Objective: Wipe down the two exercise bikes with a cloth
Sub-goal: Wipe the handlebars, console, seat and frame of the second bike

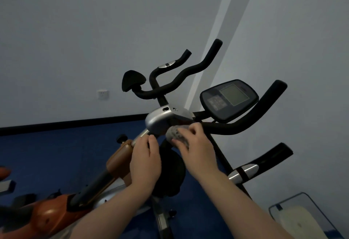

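An orange exercise bike (56, 212) leans from lower left, its post ending in a silver cap (160, 120) with black handlebars (181, 76) above. My left hand (145, 160) grips the silver post just below that cap. My right hand (198, 149) holds a grey speckled cloth (174, 133) against the underside of the cap. A second bike stands close on the right, with a dark console screen (229, 99) and black handlebars (251, 123). A black saddle-like pad (171, 172) sits below my hands.
Grey walls meet in a corner behind the bikes, with a white socket (103, 94) on the left wall. The floor (47, 153) is blue, edged by a black skirting board. A pale box with a dark frame (300, 220) lies at the lower right.
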`<move>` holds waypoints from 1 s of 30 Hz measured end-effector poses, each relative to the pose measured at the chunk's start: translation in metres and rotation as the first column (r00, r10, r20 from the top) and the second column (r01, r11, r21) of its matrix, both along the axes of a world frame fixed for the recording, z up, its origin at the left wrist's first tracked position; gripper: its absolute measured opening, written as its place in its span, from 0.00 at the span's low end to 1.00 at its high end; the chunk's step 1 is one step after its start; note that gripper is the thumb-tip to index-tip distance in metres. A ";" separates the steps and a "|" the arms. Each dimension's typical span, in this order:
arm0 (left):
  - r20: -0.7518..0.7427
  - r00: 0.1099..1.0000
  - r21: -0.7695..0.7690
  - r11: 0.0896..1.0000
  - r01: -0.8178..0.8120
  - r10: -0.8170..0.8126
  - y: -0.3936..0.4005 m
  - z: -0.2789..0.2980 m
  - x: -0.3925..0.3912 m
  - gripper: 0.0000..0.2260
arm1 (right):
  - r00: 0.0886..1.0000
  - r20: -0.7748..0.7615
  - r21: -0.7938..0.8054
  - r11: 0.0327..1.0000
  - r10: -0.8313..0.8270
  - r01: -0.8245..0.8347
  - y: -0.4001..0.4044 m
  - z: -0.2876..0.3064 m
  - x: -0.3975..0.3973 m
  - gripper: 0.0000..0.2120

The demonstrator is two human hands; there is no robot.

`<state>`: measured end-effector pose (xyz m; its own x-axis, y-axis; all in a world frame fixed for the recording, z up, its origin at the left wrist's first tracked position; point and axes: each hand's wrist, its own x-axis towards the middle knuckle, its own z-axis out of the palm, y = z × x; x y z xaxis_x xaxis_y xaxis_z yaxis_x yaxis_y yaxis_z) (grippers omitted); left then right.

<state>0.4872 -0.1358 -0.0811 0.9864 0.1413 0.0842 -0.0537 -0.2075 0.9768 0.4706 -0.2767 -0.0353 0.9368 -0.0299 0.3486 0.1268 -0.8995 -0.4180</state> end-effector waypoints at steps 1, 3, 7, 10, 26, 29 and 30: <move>-0.004 1.000 0.004 1.000 -0.007 0.007 0.000 0.000 0.000 0.15 | 0.997 -0.037 -0.007 0.998 0.063 -0.063 -0.005 0.003 0.003 0.15; -0.012 1.000 0.020 1.000 -0.011 0.011 0.000 0.001 -0.001 0.15 | 0.989 -0.102 -0.039 0.993 0.109 -0.113 -0.021 0.013 0.013 0.16; 0.001 1.000 0.041 0.999 -0.019 0.019 0.000 -0.001 0.000 0.15 | 1.000 -0.011 0.018 1.000 0.007 -0.006 -0.013 0.010 0.007 0.15; -0.023 1.000 0.021 1.000 -0.015 0.016 0.000 -0.001 0.001 0.14 | 0.985 -0.166 0.176 0.984 0.051 -0.021 -0.011 0.012 0.005 0.13; -0.101 0.987 -0.044 0.991 0.123 -0.127 0.007 0.002 -0.002 0.16 | 0.940 -0.164 0.284 0.898 -0.301 0.337 0.044 0.003 -0.069 0.13; -0.191 0.970 -0.220 0.969 0.109 -0.152 0.012 0.002 -0.011 0.17 | 0.923 -0.176 0.339 0.860 -0.342 0.382 0.049 0.000 -0.080 0.12; -0.221 0.958 -0.263 0.957 0.122 -0.183 0.015 0.003 -0.014 0.18 | 0.919 -0.206 0.398 0.830 -0.335 0.392 0.047 0.000 -0.088 0.11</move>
